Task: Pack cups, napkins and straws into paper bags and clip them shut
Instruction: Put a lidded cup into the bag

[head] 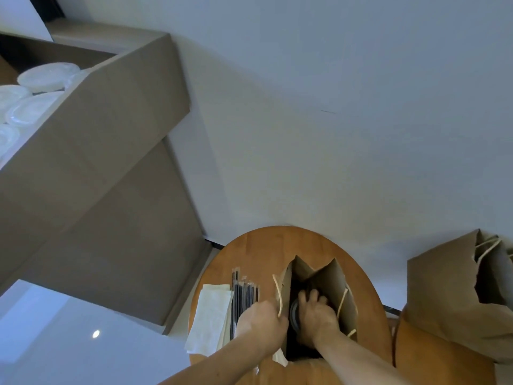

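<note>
Right hand (316,315) inside open paper bag (342,284), fingers curled over dark-lidded cup (294,314). Left hand (263,320) grips bag's left rim; straws (244,295), napkins (213,315) just beside.

1. The table (258,254) stands against the wall (333,107), at the bottom centre of the view.
2. A paper bag (327,284) stands upright on the table, right of centre, mouth open upward.
3. A cup (294,312) sits inside the paper bag, toward its left side.
4. The right hand (316,315) is inside the paper bag, holding the cup.
5. The left hand (263,320) grips the paper bag's left rim, beside the handle.
6. The straws (244,298) lie on the table just left of the paper bag.
7. The napkins (211,318) lie left of the straws, overhanging the table's edge.
8. A second bag (444,287) stands on a second table (433,362) to the right, next to the wall.
9. A shelf (111,120) hangs at upper left, with plates (47,76) on it.
</note>
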Demonstrator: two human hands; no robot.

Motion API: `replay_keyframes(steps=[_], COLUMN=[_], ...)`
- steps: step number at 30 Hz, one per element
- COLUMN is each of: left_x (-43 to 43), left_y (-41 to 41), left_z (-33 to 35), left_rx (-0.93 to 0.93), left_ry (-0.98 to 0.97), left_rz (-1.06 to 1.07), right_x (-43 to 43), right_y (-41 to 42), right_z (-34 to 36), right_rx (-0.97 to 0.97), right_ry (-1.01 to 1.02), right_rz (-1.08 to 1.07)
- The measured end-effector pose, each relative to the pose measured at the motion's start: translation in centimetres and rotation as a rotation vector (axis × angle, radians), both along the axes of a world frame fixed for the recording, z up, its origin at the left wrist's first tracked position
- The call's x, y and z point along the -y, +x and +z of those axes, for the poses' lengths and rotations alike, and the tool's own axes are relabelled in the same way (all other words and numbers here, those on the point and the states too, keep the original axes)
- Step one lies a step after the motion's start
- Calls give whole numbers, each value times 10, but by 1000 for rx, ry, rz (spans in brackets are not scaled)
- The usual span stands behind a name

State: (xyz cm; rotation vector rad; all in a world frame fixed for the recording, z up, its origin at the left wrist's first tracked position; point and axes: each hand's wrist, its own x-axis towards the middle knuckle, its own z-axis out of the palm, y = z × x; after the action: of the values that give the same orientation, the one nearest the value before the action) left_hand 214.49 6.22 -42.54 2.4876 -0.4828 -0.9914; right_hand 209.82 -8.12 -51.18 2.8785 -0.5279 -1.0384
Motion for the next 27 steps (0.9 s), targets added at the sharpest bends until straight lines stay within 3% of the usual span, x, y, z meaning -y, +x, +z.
replay_keyframes(steps=[7,19,23,27], left_x=[-5,-8,-6,-4], left_y=[5,6,7,7], left_z=[-7,-15,-16,-15], left_rx=[3,41,53,45], left_ry=[30,14,26,-2], left_rz=[38,53,31,50], right_x=[-4,-10,-6,-14], right_y=[8,1,4,13], right_z=[-12,-27,-7,47], right_rx=[-10,94,7,-69], right_ry=[89,74,136,46], right_rz=[5,13,-17,107])
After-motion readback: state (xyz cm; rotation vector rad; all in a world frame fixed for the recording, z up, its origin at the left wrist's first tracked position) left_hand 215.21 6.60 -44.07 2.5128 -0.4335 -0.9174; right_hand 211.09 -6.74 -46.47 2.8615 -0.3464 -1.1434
